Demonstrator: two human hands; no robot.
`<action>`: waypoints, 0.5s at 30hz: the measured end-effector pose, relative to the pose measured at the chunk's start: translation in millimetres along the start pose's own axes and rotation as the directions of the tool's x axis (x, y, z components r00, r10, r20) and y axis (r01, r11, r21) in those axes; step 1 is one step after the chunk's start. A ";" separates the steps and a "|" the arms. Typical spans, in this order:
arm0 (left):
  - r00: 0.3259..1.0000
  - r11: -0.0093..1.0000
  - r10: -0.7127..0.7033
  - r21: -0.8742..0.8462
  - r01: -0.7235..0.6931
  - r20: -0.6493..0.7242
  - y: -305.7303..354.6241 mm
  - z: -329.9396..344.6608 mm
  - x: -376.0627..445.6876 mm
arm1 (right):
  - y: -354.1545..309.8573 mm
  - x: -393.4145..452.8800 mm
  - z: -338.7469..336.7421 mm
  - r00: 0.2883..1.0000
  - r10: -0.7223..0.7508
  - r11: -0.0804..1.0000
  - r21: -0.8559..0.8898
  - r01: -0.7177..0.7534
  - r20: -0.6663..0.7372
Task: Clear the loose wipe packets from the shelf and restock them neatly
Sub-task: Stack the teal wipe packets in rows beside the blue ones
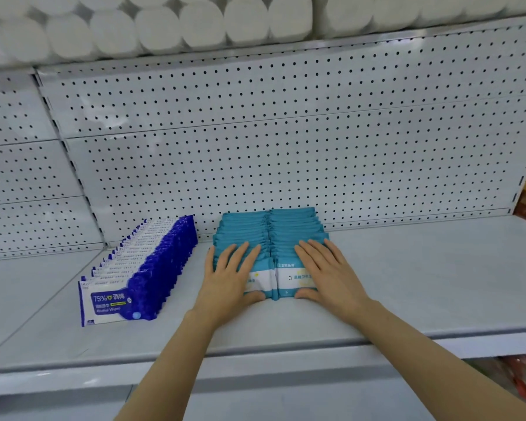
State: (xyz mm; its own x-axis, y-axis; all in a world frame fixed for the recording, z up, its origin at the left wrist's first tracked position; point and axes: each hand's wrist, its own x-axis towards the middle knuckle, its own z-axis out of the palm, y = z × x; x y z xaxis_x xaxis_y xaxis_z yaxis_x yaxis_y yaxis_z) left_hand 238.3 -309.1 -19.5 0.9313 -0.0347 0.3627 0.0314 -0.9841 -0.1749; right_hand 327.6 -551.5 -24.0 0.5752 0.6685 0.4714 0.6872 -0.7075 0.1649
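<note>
Both hands, left hand (228, 275) and right hand (325, 273), lie with fingers straight and spread on the teal wipe packets (271, 235), dark blue packets (152, 265) at nine o'clock.

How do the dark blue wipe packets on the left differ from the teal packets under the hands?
The dark blue packets stand in one single file angled toward the back; the teal packets form two side-by-side files running straight back. The blue ones stand untouched, while the left hand and right hand lie flat over the teal ones. Both sit upright, front to back, on the same white shelf, with white label panels.
</note>
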 end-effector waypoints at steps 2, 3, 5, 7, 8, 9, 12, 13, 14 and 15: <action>1.000 1.000 -0.004 0.000 0.004 0.001 0.1 -3.1 1.6 | -0.7 0.1 -2.4 1.000 -0.001 1.000 -0.006 0.001 -0.006; 1.000 1.000 -0.003 0.004 0.003 -0.004 0.8 -4.5 2.3 | -1.1 -0.1 -3.4 1.000 -0.001 1.000 -0.009 0.001 -0.011; 1.000 1.000 -0.017 0.015 0.017 0.018 3.1 -7.2 2.5 | -1.9 -0.9 -6.5 1.000 0.003 1.000 -0.009 -0.003 -0.027; 0.999 0.999 -0.027 0.024 0.026 0.034 6.5 -13.3 2.1 | -3.7 -0.6 -9.6 0.999 0.003 1.000 -0.018 -0.004 -0.042; 0.999 0.999 -0.026 0.026 0.025 0.037 7.7 -15.7 2.0 | -4.7 -0.7 -10.2 0.999 0.003 1.000 -0.019 -0.004 -0.044; 0.999 0.999 -0.023 0.030 0.022 0.038 8.2 -17.4 2.2 | -5.5 -1.1 -10.9 0.999 0.006 1.000 -0.016 -0.007 -0.043; 0.999 0.999 -0.008 0.040 0.007 0.036 8.9 -21.7 2.0 | -9.0 -2.1 -12.0 0.999 0.010 1.000 -0.021 -0.011 -0.041; 1.000 0.999 -0.005 0.034 0.004 0.027 8.1 -22.1 0.8 | -10.4 -2.6 -12.3 0.999 0.010 1.000 -0.020 -0.011 -0.046; 1.000 1.000 -0.006 0.025 0.005 0.014 7.6 -22.9 -1.3 | -12.1 -3.7 -12.7 0.998 0.010 1.000 -0.016 -0.011 -0.055; 1.000 1.000 -0.008 0.018 0.008 0.003 7.3 -24.3 -3.9 | -13.7 -4.6 -12.8 0.998 0.010 1.000 -0.013 -0.011 -0.065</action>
State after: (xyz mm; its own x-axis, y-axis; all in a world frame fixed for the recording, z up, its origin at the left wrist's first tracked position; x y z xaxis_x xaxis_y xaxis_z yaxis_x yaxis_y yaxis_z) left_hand 226.0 -320.3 0.0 0.9321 -0.0264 0.3612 0.0451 -0.9811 -0.1882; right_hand 309.8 -547.8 -17.3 0.5517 0.6453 0.5284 0.6752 -0.7175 0.1712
